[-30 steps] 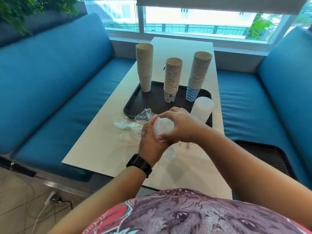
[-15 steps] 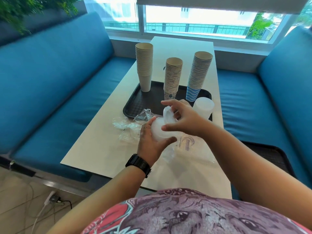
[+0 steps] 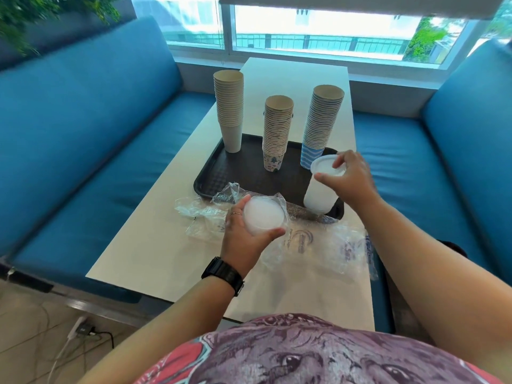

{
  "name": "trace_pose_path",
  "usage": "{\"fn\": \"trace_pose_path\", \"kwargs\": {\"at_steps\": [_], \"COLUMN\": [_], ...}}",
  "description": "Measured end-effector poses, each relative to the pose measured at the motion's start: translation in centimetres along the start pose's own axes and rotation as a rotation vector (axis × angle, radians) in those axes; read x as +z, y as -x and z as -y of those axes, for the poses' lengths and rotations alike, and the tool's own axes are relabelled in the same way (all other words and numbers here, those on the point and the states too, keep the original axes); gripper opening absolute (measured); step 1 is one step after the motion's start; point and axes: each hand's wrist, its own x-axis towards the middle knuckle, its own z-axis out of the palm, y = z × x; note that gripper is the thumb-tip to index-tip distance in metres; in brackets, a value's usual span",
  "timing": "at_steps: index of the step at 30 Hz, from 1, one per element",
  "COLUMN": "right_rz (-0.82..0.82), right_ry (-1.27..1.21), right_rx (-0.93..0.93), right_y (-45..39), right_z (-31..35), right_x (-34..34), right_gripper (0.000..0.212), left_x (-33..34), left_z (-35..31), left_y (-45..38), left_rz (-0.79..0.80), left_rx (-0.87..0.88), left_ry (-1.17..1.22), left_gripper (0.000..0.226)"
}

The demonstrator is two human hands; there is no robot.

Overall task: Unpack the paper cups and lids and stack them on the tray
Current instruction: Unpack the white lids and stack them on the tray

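Three cup stacks [image 3: 278,134] already stand on the tray [image 3: 213,178]; right hand [image 3: 350,180] pinches a lid [image 3: 327,165] onto the near-right lid stack [image 3: 318,198], left hand [image 3: 246,234] grips remaining wrapped lids [image 3: 263,219]

Looks like a café or canteen booth: long white table [image 3: 155,245] w/ blue padded benches [image 3: 83,151] either side, big window [image 3: 318,29] at the far end, greenery [image 3: 41,12] top left. Black serving tray [image 3: 219,173] loaded w/ tall stacks of paper cups [image 3: 278,131], food-service style, torn plastic wrap [image 3: 340,245] on the tabletop
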Motion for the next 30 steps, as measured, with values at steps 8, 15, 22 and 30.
{"fn": "trace_pose_path", "kwargs": {"at_steps": [8, 15, 22, 30], "right_rz": [0.025, 0.011, 0.030, -0.006], "right_ry": [0.222, 0.287, 0.373, 0.437], "right_rx": [-0.022, -0.071, -0.166, -0.200], "right_y": [-0.6, -0.6, -0.3, 0.0], "right_z": [-3.2, -3.8, -4.5, -4.4], "right_x": [1.2, 1.3, 1.5, 1.4], "right_gripper": [0.042, 0.040, 0.037, 0.038], "left_x": [0.4, 0.8, 0.9, 0.8], "left_z": [0.1, -0.1, -0.2, 0.1], "left_y": [-0.6, -0.8, -1.1, -1.3], "left_rz": [-0.009, -0.012, -0.007, 0.010], "left_rx": [-0.024, -0.035, -0.042, -0.055], "left_ry": [0.008, 0.017, 0.031, 0.066], "left_gripper": [0.094, 0.098, 0.105, 0.099]}}
